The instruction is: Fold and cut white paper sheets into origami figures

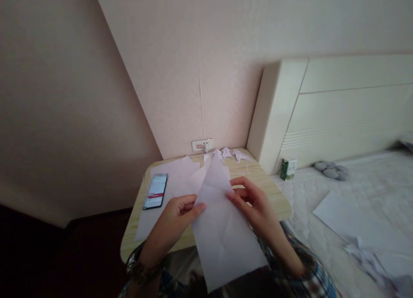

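A sheet of white paper (pixel 224 233) is held up over the front of a small wooden table, its top end folded to a point. My left hand (pixel 180 209) pinches its left edge between thumb and fingers. On the opposite edge, my right hand (pixel 248 199) grips the same sheet, thumb in front and fingers behind. Other white sheets (pixel 174 177) lie flat on the table behind it. Several small folded paper shapes (pixel 226 153) stand along the table's back edge.
A phone (pixel 156 192) with a lit screen lies on the left of the table (pixel 130 233). A wall socket (pixel 202 144) sits behind. At right, the bed holds a small green-and-white box (pixel 288 169), grey rounded objects (pixel 331 169), paper (pixel 355 220) and crumpled paper (pixel 371 261).
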{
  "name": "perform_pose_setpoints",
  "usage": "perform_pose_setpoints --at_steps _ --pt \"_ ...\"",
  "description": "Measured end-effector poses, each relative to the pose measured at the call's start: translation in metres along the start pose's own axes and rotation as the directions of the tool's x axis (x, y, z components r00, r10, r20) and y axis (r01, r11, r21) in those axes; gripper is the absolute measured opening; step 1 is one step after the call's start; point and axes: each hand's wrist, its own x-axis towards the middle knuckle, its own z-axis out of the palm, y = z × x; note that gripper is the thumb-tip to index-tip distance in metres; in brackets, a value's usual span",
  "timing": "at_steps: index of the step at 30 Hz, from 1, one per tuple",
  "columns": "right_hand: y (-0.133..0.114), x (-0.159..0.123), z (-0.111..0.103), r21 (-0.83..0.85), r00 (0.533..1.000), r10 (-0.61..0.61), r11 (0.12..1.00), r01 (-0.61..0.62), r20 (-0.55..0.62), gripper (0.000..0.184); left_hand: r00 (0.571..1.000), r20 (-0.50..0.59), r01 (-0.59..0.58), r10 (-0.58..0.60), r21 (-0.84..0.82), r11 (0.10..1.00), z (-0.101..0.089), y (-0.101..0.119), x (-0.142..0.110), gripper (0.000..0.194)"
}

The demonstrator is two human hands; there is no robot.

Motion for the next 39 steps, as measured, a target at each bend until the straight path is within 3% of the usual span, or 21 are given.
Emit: perform_pose_setpoints --at_steps 3,6,8,10,13,16,21,25,31,35,39 --pt "0.0 0.0 -0.006 -0.128 0.985 -0.168 0.979 0.16 -0.049 0.016 0.991 -0.133 -0.03 0.024 -0.043 0.999 -0.003 0.001 -0.002 0.027" --pt "0.0 -0.001 -0.014 -0.243 0.94 -0.338 0.916 0.318 -0.043 0.023 0.945 -0.32 -0.102 0.063 -0.108 0.989 -0.006 0.001 -0.002 0.031" --pt "0.001 -0.003 -0.019 -0.321 0.893 -0.449 0.842 0.433 0.026 0.031 0.909 -0.409 -0.15 0.079 -0.145 0.978 -0.007 0.0 -0.002 0.033" --pt "0.001 -0.006 -0.021 -0.433 0.824 -0.545 0.712 0.553 0.157 0.043 0.888 -0.453 -0.185 0.085 -0.181 0.966 -0.006 -0.002 -0.001 0.035" --pt "0.001 -0.01 -0.023 -0.564 0.745 -0.568 0.507 0.652 0.35 0.054 0.873 -0.482 -0.215 0.082 -0.227 0.95 -0.004 -0.004 0.0 0.035" --pt "-0.001 -0.012 -0.022 -0.589 0.738 -0.519 0.457 0.666 0.432 0.055 0.867 -0.492 -0.226 0.074 -0.256 0.94 -0.001 -0.004 0.0 0.035" --pt "-0.006 -0.013 -0.02 -0.581 0.71 -0.537 0.425 0.694 0.455 0.038 0.882 -0.466 -0.224 0.07 -0.284 0.932 0.007 -0.001 -0.001 0.035" --pt "-0.01 -0.013 -0.02 -0.563 0.683 -0.572 0.411 0.717 0.454 0.035 0.894 -0.438 -0.234 0.091 -0.284 0.93 0.014 -0.001 -0.003 0.034" --pt "-0.016 -0.014 -0.023 -0.519 0.721 -0.56 0.507 0.688 0.409 0.03 0.899 -0.417 -0.261 0.136 -0.26 0.929 0.017 -0.001 -0.008 0.033" --pt "-0.016 -0.015 -0.025 -0.504 0.758 -0.59 0.582 0.638 0.277 0.018 0.892 -0.418 -0.289 0.17 -0.24 0.927 0.02 0.0 -0.013 0.03" --pt "-0.01 -0.016 -0.023 -0.426 0.799 -0.6 0.711 0.56 0.048 0.02 0.874 -0.438 -0.334 0.212 -0.222 0.916 0.023 0.001 -0.017 0.021"
